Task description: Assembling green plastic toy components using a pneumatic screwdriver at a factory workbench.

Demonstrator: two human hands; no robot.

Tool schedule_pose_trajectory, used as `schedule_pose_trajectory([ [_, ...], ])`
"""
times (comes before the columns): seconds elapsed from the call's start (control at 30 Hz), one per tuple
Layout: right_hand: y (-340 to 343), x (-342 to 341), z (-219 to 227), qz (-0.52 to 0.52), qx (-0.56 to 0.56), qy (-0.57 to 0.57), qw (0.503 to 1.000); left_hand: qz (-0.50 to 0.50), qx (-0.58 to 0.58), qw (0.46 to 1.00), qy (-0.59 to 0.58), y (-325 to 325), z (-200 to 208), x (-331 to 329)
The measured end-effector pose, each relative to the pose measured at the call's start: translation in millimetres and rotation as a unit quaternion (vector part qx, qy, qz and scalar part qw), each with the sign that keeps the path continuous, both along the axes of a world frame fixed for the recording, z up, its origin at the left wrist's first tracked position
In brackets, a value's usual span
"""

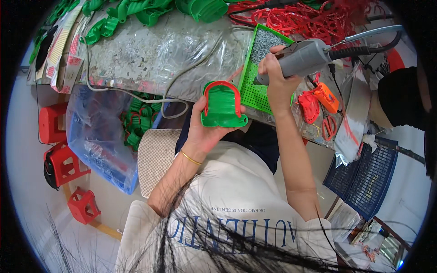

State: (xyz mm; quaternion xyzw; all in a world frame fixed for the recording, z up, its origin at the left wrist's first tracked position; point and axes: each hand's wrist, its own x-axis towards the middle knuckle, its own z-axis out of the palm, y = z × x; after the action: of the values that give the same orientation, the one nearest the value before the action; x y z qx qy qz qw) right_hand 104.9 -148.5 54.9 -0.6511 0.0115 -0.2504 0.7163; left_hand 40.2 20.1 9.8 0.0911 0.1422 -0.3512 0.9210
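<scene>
My left hand grips a green curved plastic part above the table's near edge. A red arch-shaped strip lies around the upper rim of that part. Wrapped around a grey electric screwdriver is my right hand. The screwdriver's tip points down and left, over a green perforated tray; whether it touches the tray I cannot tell. Small silvery screws are heaped in the tray's far half, with some scattered nearer.
Green parts and tangled red strips cover the table's far side. A cable crosses it. Orange-handled scissors and an orange tool lie right. A blue bin with finished-looking green-and-red parts and red stools stand left.
</scene>
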Motion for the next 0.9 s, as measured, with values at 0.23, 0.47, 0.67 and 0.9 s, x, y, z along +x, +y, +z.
schedule_pose_trajectory([
  [0.23, 5.2, 1.4, -12.2, -0.009, -0.012, 0.011, 1.000, 0.005, -0.027, 1.000, 0.010, 2.7, -6.1, 0.1],
  [0.47, 3.0, 0.7, -16.2, -0.010, -0.005, 0.006, 1.000, 0.002, -0.036, 0.999, 0.010, 3.9, -14.8, 3.3],
  [0.67, 5.0, 1.7, -13.4, -0.009, -0.016, 0.008, 1.000, 0.002, -0.018, 1.000, 0.006, 5.3, -14.4, 4.9],
  [0.9, 15.3, -9.3, 28.3, 0.001, 0.048, -0.020, 0.999, 0.000, -0.054, 0.999, -0.005, 1.5, -12.0, 3.9],
])
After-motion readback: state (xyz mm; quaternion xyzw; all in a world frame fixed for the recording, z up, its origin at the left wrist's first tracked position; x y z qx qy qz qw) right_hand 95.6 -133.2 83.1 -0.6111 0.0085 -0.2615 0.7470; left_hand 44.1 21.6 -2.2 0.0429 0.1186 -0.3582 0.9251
